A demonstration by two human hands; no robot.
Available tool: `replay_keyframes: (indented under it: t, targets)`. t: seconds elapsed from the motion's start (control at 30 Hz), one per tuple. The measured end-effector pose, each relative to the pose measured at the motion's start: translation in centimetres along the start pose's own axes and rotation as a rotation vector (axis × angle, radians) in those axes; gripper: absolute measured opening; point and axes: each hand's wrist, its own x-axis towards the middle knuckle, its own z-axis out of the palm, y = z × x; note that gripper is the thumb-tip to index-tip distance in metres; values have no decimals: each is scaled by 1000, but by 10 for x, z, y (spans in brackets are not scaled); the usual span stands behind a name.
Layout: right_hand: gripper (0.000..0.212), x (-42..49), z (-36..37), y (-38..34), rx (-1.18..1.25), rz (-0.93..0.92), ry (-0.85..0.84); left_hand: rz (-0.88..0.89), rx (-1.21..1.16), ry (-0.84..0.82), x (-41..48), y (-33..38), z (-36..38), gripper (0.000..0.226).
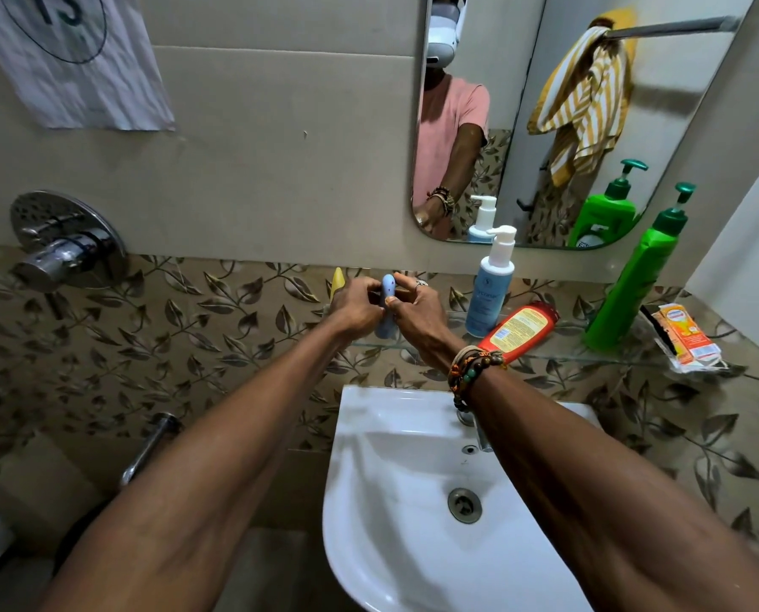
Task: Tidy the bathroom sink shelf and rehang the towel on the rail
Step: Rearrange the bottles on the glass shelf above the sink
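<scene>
Nearest is the white sink (417, 558), its drain hole in the middle of the basin. Both bare forearms reach over it toward the wall, the right wrist wearing beaded bracelets (469, 374).

Above the left end of the glass shelf (598, 359), the two hands meet round a small pale-blue tube (388, 288), which stands roughly upright between them. The left hand (354, 309) curls its fingers against the tube's left side. The right hand (417, 315) pinches it from the right with the thumb, the forefinger lifted clear above. Whether the tube's foot touches the shelf cannot be told.

Just behind the left hand, a yellow tip (337, 282) pokes up. Along the shelf to the right:
- a blue pump bottle (490, 298), standing
- just beside it, a red tube (518, 329) lying flat with its end over the front edge
- a green pump bottle (633, 289), standing near the right end
- an orange packet (686, 342) at the right corner

Farther back on the wall, the mirror (518, 139) reflects a yellow-striped towel (585, 103). It hangs bunched and crooked from one end of the rail (673, 26).
</scene>
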Motion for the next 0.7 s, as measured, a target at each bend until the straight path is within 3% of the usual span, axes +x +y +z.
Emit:
replay_keyframes:
  t: [0.4,0.7]
  targets:
    - [43,2,1,3,-2,-5,-2,-10,-24,-38,0,3,-4,39]
    - [58,0,1,-1,28,41,-6,7,-37,-32,-3,7,-6,43]
